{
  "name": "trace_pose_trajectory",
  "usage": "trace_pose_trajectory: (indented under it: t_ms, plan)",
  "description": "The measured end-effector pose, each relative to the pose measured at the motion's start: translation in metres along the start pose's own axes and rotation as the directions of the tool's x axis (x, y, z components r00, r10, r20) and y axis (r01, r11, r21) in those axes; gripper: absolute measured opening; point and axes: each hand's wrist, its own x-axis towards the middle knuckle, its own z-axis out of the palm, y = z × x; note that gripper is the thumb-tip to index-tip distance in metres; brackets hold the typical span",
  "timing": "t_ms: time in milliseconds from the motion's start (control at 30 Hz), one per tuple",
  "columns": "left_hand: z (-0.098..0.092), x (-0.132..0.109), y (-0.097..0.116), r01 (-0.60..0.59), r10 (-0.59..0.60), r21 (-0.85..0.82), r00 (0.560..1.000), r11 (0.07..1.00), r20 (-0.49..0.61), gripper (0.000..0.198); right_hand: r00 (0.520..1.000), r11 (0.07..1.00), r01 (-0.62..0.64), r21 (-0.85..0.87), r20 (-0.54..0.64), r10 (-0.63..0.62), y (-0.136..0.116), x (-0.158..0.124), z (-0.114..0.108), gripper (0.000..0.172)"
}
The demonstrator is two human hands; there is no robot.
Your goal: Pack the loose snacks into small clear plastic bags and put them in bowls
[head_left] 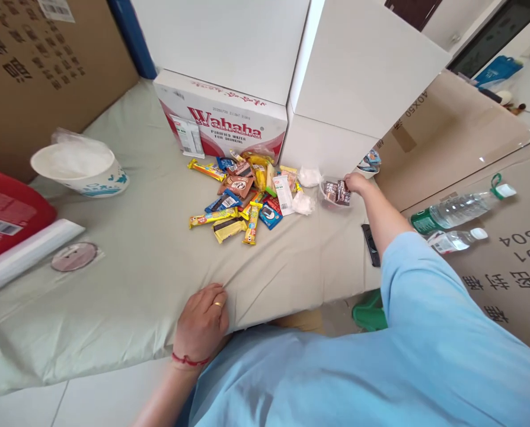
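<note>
At the far right of the table, my right hand (356, 182) is closed, its fingertips at a brown snack packet (344, 192). That packet is in a small clear plastic bowl (335, 203), beside another brown packet (331, 191). My left hand (203, 320) rests on the table's near edge with its fingers curled under; nothing shows in it. Beyond it lies a loose pile of wrapped snacks, among them a yellow bar (252, 223), a blue packet (270, 215) and a brown packet (237, 185). White crumpled wads (303, 204) sit between pile and bowl.
A Wahaha water carton (229, 121) and white boxes (336, 71) stand behind. A paper tub (82, 172), a red package (7, 213) and a white roll (29, 255) are at left. A phone (370, 244) and plastic bottles (460, 210) are at right.
</note>
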Motion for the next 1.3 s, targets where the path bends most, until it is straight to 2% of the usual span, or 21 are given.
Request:
trace_pose_trajectory:
  t_ms: [100, 200, 300, 400, 433, 500, 567, 633, 667, 800, 867, 900, 933, 967, 1000, 1067, 1100, 1133, 1200, 1233, 1300]
  plan:
    - [-0.001, 0.001, 0.002, 0.013, -0.013, 0.019, 1.0, 1.0, -0.002, 0.023, 0.999, 0.996, -0.026, -0.088, 0.045, 0.03, -0.003, -0.005, 0.021, 0.016]
    - [-0.001, 0.002, 0.003, 0.008, -0.008, 0.024, 1.0, 1.0, -0.003, 0.022, 1.0, 0.978, 0.003, -0.208, 0.015, 0.0, -0.001, -0.014, 0.029, 0.03]
    - [-0.001, 0.002, 0.004, 0.014, -0.014, 0.013, 1.0, 1.0, 0.001, 0.023, 0.987, 0.963, 0.044, -0.267, -0.135, -0.083, -0.006, -0.023, 0.025, 0.044]
    - [0.0, 0.001, 0.004, 0.049, -0.049, -0.015, 0.999, 0.999, 0.011, 0.023, 0.952, 0.967, 0.092, -0.238, -0.265, -0.155, -0.025, -0.037, 0.015, 0.045]
    - [0.0, 0.0, 0.003, 0.064, -0.063, -0.025, 0.998, 0.998, 0.015, 0.023, 0.948, 0.964, 0.142, -0.224, -0.249, -0.197, -0.034, -0.044, 0.012, 0.043]
    - [0.001, -0.001, 0.003, 0.083, -0.082, -0.033, 0.996, 0.996, 0.022, 0.024, 0.937, 0.929, 0.312, -0.2, -0.099, -0.336, -0.053, -0.063, 0.01, 0.039]
    - [0.002, -0.002, 0.004, 0.084, -0.084, -0.025, 0.996, 0.996, 0.023, 0.024, 0.868, 0.848, 0.497, -0.184, 0.127, -0.481, -0.07, -0.085, 0.015, 0.039]
    - [0.002, -0.002, 0.004, 0.083, -0.082, -0.008, 0.996, 0.997, 0.02, 0.024, 0.808, 0.796, 0.575, -0.189, 0.282, -0.517, -0.08, -0.104, 0.026, 0.042]
    - [0.003, -0.002, 0.004, 0.086, -0.086, -0.003, 0.996, 0.996, 0.02, 0.024, 0.815, 0.806, 0.56, -0.193, 0.307, -0.492, -0.082, -0.111, 0.032, 0.041]
    - [0.002, -0.002, 0.003, 0.122, -0.121, -0.083, 0.993, 0.989, 0.017, 0.024, 0.914, 0.923, 0.36, -0.139, 0.251, -0.319, -0.083, -0.129, 0.05, 0.032]
    - [-0.001, -0.002, 0.003, 0.158, -0.162, -0.179, 0.987, 0.971, -0.012, 0.023, 0.949, 0.965, 0.264, 0.002, 0.178, -0.26, -0.081, -0.14, 0.051, 0.028]
    - [-0.003, -0.002, 0.004, 0.189, -0.202, -0.229, 0.979, 0.955, -0.035, 0.022, 0.964, 0.97, 0.202, 0.138, 0.145, -0.221, -0.081, -0.148, 0.05, 0.026]
    - [-0.005, 0.0, 0.006, 0.234, -0.258, -0.279, 0.965, 0.931, -0.052, 0.022, 0.977, 0.94, 0.119, 0.319, 0.134, -0.169, -0.082, -0.159, 0.049, 0.023]
    - [-0.007, 0.002, 0.01, 0.286, -0.321, -0.334, 0.945, 0.898, -0.053, 0.021, 0.981, 0.86, 0.024, 0.509, 0.153, -0.118, -0.084, -0.173, 0.047, 0.021]
    - [-0.009, 0.006, 0.016, 0.34, -0.382, -0.393, 0.924, 0.854, -0.031, 0.02, 0.976, 0.741, -0.072, 0.668, 0.199, -0.084, -0.086, -0.188, 0.046, 0.021]
    - [-0.01, 0.018, 0.032, 0.446, -0.473, -0.517, 0.877, 0.731, 0.087, 0.018, 0.946, 0.516, -0.227, 0.826, 0.312, -0.084, -0.095, -0.223, 0.044, 0.026]
    - [-0.009, 0.026, 0.041, 0.488, -0.491, -0.574, 0.856, 0.658, 0.165, 0.018, 0.93, 0.44, -0.28, 0.853, 0.355, -0.097, -0.1, -0.241, 0.043, 0.028]
    - [-0.006, 0.036, 0.05, 0.525, -0.5, -0.619, 0.833, 0.584, 0.235, 0.019, 0.916, 0.397, -0.313, 0.863, 0.385, -0.113, -0.106, -0.258, 0.043, 0.028]
    - [0.003, 0.055, 0.066, 0.563, -0.494, -0.672, 0.807, 0.48, 0.323, 0.027, 0.891, 0.388, -0.333, 0.86, 0.421, -0.168, -0.118, -0.287, 0.042, 0.028]
    - [0.009, 0.064, 0.071, 0.565, -0.478, -0.682, 0.808, 0.465, 0.344, 0.035, 0.875, 0.403, -0.324, 0.856, 0.433, -0.217, -0.123, -0.297, 0.042, 0.028]
    - [0.019, 0.076, 0.077, 0.555, -0.426, -0.693, 0.823, 0.46, 0.376, 0.037, 0.835, 0.438, -0.281, 0.854, 0.443, -0.327, -0.131, -0.311, 0.04, 0.028]
